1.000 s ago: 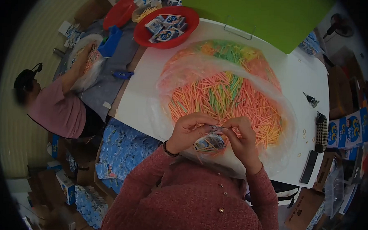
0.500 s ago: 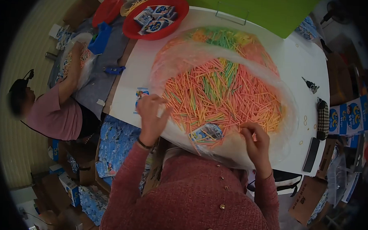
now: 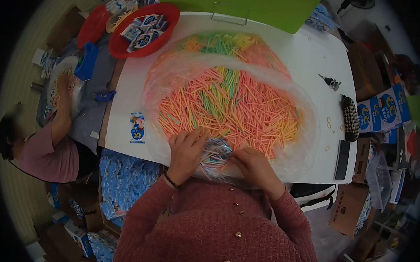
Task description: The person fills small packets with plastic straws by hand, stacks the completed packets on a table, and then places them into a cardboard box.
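A large clear plastic bag (image 3: 303, 149) lies open on the white table, full of thin pink, yellow and green candy sticks (image 3: 229, 108). At its near edge is a small blue-and-clear packet (image 3: 213, 154) with several sticks showing inside. My left hand (image 3: 186, 153) is closed over the packet's left side. From the right, my right hand (image 3: 255, 166) pinches its other edge, though the fingertips are partly hidden. Left of the bag, a flat blue-and-white packet (image 3: 137, 128) lies on the table.
A red basin (image 3: 172, 26) of packets stands at the back left. Keys (image 3: 330, 82), a checkered pouch (image 3: 349, 118) and a phone (image 3: 342, 160) lie at right. A co-worker (image 3: 49, 152) reaches into another bag at left. A green panel (image 3: 271, 9) borders the back.
My left hand has come away from the flat packet at left to the stick-holding packet. My right hand has moved in to it too. The whole view has shifted.
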Available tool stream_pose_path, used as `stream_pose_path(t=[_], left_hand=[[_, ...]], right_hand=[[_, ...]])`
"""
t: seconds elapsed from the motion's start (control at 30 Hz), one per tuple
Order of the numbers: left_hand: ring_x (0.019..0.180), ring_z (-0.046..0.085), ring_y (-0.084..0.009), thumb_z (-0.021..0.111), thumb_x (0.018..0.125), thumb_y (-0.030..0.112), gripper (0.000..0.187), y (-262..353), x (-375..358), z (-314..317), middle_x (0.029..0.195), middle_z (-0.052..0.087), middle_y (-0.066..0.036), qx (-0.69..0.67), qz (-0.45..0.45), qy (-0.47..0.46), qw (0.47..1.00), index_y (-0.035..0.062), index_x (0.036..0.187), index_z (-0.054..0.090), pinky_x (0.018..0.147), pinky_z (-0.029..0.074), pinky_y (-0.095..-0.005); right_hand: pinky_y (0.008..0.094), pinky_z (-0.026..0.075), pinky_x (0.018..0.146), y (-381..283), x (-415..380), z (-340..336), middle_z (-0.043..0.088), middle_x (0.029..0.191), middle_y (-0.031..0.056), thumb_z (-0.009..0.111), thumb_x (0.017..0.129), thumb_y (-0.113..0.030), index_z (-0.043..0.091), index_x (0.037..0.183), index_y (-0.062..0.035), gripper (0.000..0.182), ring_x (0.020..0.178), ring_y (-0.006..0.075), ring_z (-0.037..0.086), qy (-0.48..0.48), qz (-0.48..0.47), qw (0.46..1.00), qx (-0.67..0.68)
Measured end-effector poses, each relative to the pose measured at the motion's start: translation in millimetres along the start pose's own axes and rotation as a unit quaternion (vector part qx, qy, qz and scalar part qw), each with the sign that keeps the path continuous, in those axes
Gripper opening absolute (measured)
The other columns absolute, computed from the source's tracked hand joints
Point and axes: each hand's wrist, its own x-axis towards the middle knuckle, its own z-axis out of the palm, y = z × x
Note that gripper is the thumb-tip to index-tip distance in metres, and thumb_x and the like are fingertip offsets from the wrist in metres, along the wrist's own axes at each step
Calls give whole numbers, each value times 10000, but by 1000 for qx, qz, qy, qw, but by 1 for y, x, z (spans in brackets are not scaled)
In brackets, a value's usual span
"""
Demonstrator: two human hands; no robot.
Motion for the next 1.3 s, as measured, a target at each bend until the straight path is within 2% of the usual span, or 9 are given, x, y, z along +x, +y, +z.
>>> stream_pose_path(t=[0.13, 0.2, 0.33, 0.6, 0.73, 0.8, 0.93, 1.0, 1.3], left_hand=[[967, 588, -203, 599, 839, 17, 254, -22, 7, -12, 1062, 667, -49, -115, -40, 59, 991, 65, 1083, 646, 904, 384, -362], [895, 652, -173, 585, 887, -5, 197, -29, 7, -7, 1017, 683, -68, -575, -277, 50, 768, 23, 1078, 621, 829, 497, -303], [851, 658, -131, 580, 918, 27, 160, -12, 19, -3, 1030, 678, -83, -660, -290, 40, 692, 3, 1073, 608, 776, 537, -264], [965, 650, -169, 517, 965, 95, 252, -4, 14, 17, 1056, 673, -86, -788, -356, -72, 497, -22, 1180, 579, 853, 533, -329], [958, 647, -161, 505, 984, 120, 253, -3, 14, 18, 1088, 661, -80, -804, -350, -76, 474, -12, 1186, 582, 851, 533, -324], [946, 646, -151, 488, 1002, 154, 253, -2, 16, 21, 1098, 652, -69, -800, -345, -76, 485, -1, 1176, 587, 840, 538, -322], [923, 643, -132, 482, 1010, 179, 250, 1, 21, 32, 1086, 648, -56, -795, -339, -99, 493, 8, 1154, 594, 815, 545, -309], [881, 645, -113, 482, 1013, 200, 252, 2, 22, 40, 1054, 652, -41, -790, -335, -123, 499, 12, 1134, 598, 785, 551, -292], [831, 641, -94, 508, 997, 148, 203, 6, 29, 32, 939, 674, -18, -758, -316, -119, 559, 2, 1076, 625, 736, 532, -257]], right_hand=[[410, 471, 672, 2, 17, -37, 601, 825, 138, 672, 850, -212, 651, 886, -44, 173, 776, 305, 604, 108, 83, 991, 1], [402, 468, 660, 14, 32, -54, 599, 811, 153, 742, 783, -353, 638, 824, -14, 357, 757, 310, 598, 193, 99, 946, -242], [402, 466, 655, 30, 54, -28, 594, 788, 170, 780, 700, -456, 609, 771, 7, 498, 738, 330, 587, 125, 105, 917, -363], [413, 466, 629, 45, 50, -23, 576, 743, 153, 708, 796, -264, 574, 744, -2, 299, 705, 308, 581, 97, 145, 976, -131], [344, 496, 678, 57, 42, -38, 601, 796, 103, 680, 831, -127, 592, 869, -6, 154, 716, 247, 596, 95, 183, 978, 26], [292, 498, 741, 52, 45, -34, 600, 879, 42, 631, 869, -26, 570, 1004, -2, 151, 797, 175, 593, 253, 107, 902, 334], [262, 467, 828, 70, 48, -31, 609, 1037, 18, 507, 945, 14, 558, 1112, -19, 178, 936, 111, 586, 238, -25, 922, 306], [262, 473, 764, 85, 49, -17, 577, 1002, 14, 552, 932, -13, 554, 1074, 3, 143, 885, 122, 561, 246, 97, 907, 327], [288, 468, 743, 79, 44, -33, 626, 981, 48, 486, 963, -44, 594, 1101, -6, 179, 843, 157, 575, 160, 80, 978, 106]])
